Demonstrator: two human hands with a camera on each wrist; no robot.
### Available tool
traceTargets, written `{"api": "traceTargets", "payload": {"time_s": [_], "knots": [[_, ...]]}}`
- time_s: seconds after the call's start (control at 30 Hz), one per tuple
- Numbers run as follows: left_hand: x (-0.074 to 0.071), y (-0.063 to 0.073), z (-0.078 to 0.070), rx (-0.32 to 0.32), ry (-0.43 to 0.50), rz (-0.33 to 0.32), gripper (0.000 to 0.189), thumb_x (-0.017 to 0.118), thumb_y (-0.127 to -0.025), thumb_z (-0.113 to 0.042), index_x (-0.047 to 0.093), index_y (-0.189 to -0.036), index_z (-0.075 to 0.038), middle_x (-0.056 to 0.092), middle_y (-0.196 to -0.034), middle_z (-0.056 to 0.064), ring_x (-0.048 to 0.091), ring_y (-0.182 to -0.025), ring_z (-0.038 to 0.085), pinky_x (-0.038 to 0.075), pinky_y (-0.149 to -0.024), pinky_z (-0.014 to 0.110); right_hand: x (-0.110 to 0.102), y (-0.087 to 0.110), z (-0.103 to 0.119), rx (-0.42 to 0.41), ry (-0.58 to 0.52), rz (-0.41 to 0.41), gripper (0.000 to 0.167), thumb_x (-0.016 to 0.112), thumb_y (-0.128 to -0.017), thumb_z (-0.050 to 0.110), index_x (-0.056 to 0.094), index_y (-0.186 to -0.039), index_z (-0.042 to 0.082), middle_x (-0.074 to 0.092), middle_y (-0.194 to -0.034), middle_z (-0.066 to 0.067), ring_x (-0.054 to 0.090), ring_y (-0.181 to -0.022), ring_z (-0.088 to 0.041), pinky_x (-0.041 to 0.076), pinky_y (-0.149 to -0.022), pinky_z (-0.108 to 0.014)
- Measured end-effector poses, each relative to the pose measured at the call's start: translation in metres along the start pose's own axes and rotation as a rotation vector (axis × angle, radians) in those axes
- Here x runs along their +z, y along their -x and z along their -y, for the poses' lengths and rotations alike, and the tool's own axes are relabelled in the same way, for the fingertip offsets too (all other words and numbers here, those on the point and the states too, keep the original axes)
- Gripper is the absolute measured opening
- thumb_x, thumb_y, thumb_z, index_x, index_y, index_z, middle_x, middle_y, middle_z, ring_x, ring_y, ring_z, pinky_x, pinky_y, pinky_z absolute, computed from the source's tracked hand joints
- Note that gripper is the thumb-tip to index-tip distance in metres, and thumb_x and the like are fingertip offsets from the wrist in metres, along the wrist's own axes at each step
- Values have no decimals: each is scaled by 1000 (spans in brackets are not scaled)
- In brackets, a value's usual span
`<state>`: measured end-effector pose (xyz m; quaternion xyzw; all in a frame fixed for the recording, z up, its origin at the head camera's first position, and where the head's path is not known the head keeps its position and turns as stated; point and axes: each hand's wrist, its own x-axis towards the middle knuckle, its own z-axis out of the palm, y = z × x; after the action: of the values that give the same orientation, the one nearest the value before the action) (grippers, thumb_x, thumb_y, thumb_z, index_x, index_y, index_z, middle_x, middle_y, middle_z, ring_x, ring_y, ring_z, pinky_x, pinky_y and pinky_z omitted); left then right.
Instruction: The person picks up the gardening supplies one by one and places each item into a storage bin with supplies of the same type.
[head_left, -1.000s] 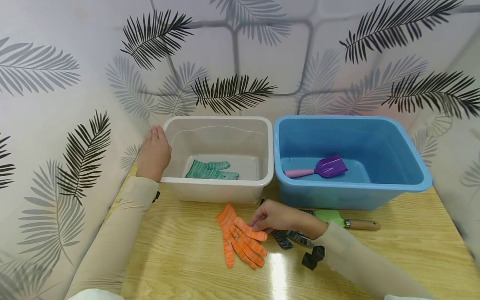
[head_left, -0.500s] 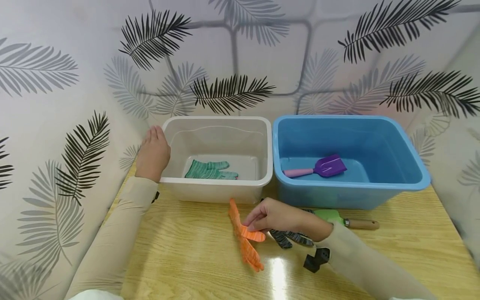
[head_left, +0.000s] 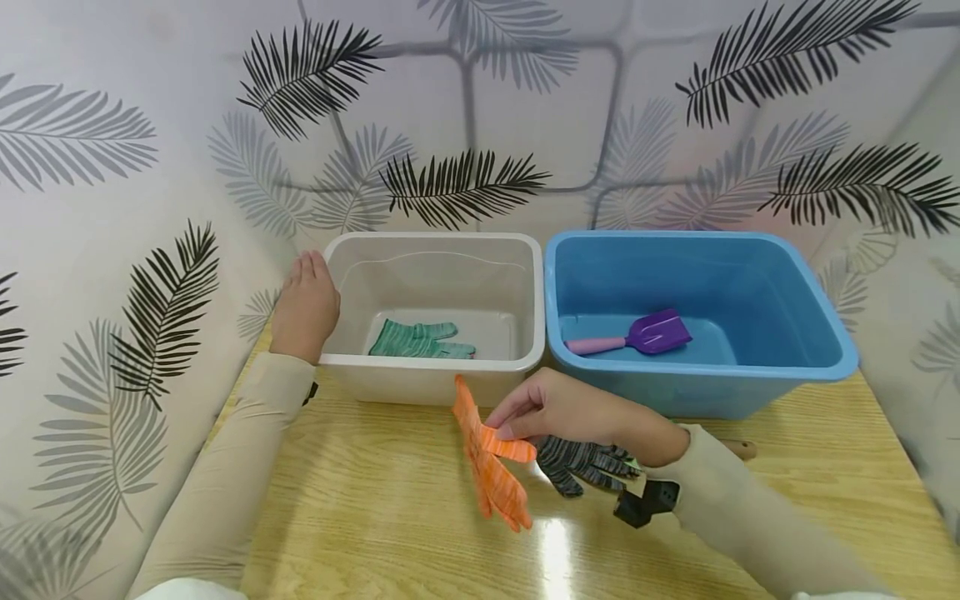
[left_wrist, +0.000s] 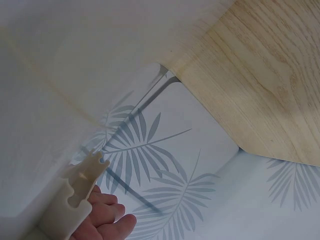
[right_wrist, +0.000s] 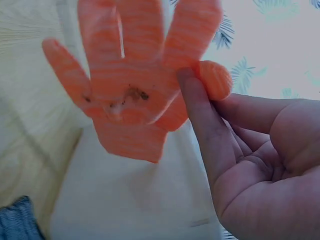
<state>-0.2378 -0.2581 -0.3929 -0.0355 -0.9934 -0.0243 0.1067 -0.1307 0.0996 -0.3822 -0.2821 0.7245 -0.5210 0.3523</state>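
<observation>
My right hand point(head_left: 577, 408) pinches an orange knit glove point(head_left: 487, 462) between thumb and fingertips. The glove hangs over the table in front of the off-white bin point(head_left: 427, 379). In the right wrist view, dark marks show on the orange glove point(right_wrist: 130, 97), and its small digit sits between my thumb and finger. My left hand point(head_left: 306, 308) holds the left rim of the off-white bin; the left wrist view shows its fingers point(left_wrist: 112, 225) curled over the outside. Under my right hand lies a black-grey knit glove point(head_left: 585, 462), partly hidden.
Inside the off-white bin lies a green glove point(head_left: 420, 339). Right beside it stands a blue bin point(head_left: 697, 379) holding a purple scoop point(head_left: 660, 332) with a pink handle. A wooden handle point(head_left: 741, 450) shows behind my right forearm. A patterned curtain point(head_left: 480, 108) borders the table point(head_left: 360, 517).
My right hand has lifted the orange glove from lying flat on the table and raised it slightly toward the off-white bin. More of the black-grey glove shows. My left hand has not moved.
</observation>
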Motion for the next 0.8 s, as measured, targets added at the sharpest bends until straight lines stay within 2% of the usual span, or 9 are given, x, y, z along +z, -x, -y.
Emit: {"api": "traceTargets", "payload": {"time_s": [0.4, 0.63, 0.8], "knots": [[3, -1, 2, -2, 1, 8, 55, 40, -94, -9, 21, -135, 22, 28, -138, 39, 28, -130, 47, 27, -105, 52, -22, 4, 55, -27, -71, 18, 23, 64, -87, 12, 69, -108, 1, 70, -89, -10, 66, -76, -18, 55, -73, -39], [2, -1, 1, -1, 1, 14, 55, 40, -94, -9, 21, -135, 21, 28, -138, 39, 28, -130, 47, 27, -105, 52, -31, 6, 73, -54, -68, 19, 24, 66, -86, 13, 69, -108, 2, 70, -95, -10, 67, -82, -22, 54, -76, -41], [3, -1, 1, 3, 4, 13, 56, 42, -93, -9, 21, -135, 22, 28, -138, 39, 28, -129, 47, 27, -105, 52, -36, 2, 87, -63, -56, -12, 24, 65, -87, 12, 69, -109, 3, 70, -99, -10, 67, -88, -24, 54, -77, -40]]}}
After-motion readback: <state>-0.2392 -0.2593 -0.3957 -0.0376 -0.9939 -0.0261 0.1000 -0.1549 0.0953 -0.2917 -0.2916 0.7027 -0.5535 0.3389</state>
